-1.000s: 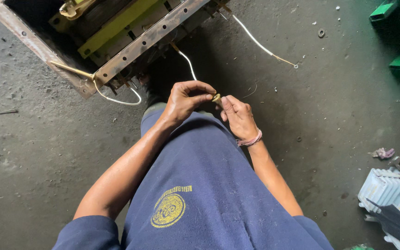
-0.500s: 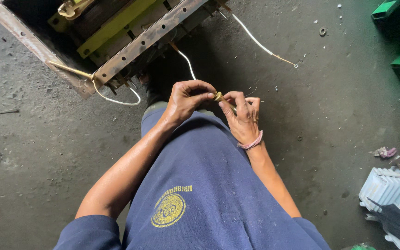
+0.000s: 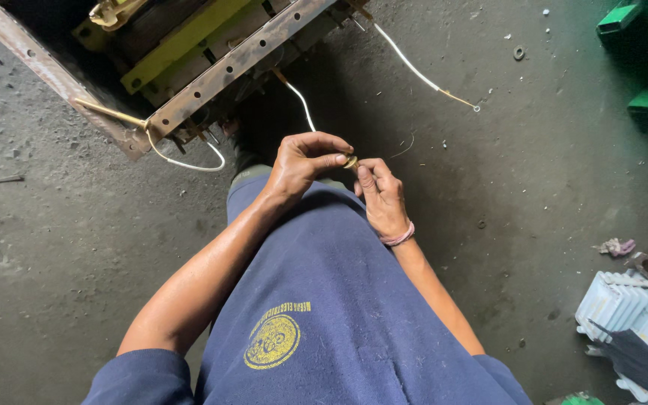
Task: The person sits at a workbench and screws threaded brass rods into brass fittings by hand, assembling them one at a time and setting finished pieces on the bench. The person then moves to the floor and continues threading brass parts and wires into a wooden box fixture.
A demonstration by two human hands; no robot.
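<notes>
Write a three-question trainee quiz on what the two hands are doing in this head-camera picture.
1. True or false: the left hand and right hand both pinch the small brass-coloured round part.
2. Which lies on the grey concrete floor at far right? A) pale blue finned metal block B) red bucket C) wooden crate
3. Fill in: white insulated wires lead from the rusty metal-framed unit at upper ____.

Key: 1 true; 2 A; 3 left.
</notes>
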